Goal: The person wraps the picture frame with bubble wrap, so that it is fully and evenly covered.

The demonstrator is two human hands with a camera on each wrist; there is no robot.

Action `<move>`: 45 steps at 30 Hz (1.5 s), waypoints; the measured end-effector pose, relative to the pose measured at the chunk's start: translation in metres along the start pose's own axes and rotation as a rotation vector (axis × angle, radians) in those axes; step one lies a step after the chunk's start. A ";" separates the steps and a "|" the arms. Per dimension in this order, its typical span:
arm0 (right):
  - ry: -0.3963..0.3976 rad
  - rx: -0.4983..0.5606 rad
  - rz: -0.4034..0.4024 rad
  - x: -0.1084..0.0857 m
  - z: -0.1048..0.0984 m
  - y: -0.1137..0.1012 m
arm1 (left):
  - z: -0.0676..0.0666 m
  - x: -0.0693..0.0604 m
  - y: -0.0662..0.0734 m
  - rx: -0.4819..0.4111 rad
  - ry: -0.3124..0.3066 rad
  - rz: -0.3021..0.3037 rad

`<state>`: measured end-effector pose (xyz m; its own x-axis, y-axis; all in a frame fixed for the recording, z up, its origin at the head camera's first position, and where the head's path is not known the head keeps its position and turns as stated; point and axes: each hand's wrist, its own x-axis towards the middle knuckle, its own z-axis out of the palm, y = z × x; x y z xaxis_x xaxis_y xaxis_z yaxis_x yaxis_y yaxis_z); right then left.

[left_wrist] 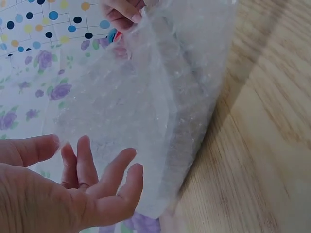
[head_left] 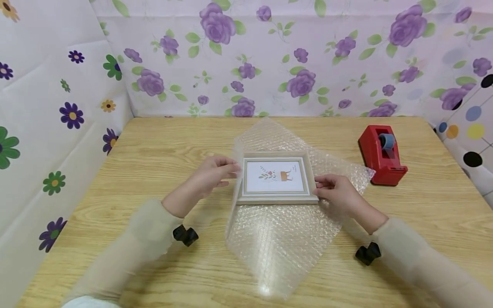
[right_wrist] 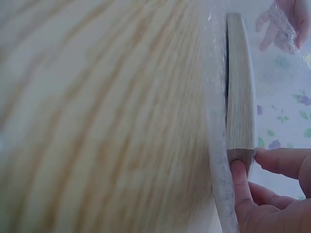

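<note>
A pale wooden picture frame [head_left: 277,199] lies face up on a sheet of bubble wrap [head_left: 283,239], its print showing a potted plant turned sideways. At the frame's left side the wrap is lifted into a flap, and my left hand [head_left: 213,174] pinches its edge between thumb and forefinger, the other fingers spread apart. My right hand [head_left: 340,192] grips the frame's near right corner. In the right wrist view, the thumb [right_wrist: 282,161] sits on the frame's front and a fingertip presses its side edge [right_wrist: 240,97]. The flap partly veils the frame in the left wrist view.
A red tape dispenser [head_left: 381,156] with a blue roll stands at the right, touching or nearly touching the wrap's right corner. The wooden table [head_left: 161,141] meets a floral-covered wall [head_left: 269,60] behind and another patterned cover on either side.
</note>
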<state>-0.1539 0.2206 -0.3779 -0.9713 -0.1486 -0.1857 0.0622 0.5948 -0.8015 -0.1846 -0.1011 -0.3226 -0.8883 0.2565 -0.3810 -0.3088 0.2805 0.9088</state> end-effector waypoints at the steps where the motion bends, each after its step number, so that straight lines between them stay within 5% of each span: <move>1: 0.000 -0.001 -0.001 0.000 0.000 0.000 | 0.002 0.000 0.001 0.011 -0.004 -0.002; 13: 0.003 0.010 -0.001 0.001 0.002 0.001 | 0.028 0.009 0.000 0.296 0.034 0.148; 21: 0.006 0.021 -0.007 0.002 0.001 0.000 | 0.051 0.011 0.002 0.721 0.112 0.210; 29: -0.001 0.024 -0.015 0.004 0.003 -0.001 | 0.072 0.005 0.000 1.048 0.148 0.184; 36: 0.001 -0.029 -0.043 0.003 0.006 -0.005 | 0.067 0.005 -0.007 1.106 0.137 0.247; 45: 0.025 -0.077 -0.070 -0.007 -0.007 0.002 | 0.051 0.012 -0.017 0.969 0.033 0.365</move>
<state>-0.1484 0.2284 -0.3737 -0.9782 -0.1729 -0.1154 -0.0234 0.6430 -0.7655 -0.1733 -0.0559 -0.3513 -0.8862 0.4540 -0.0918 0.3742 0.8185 0.4359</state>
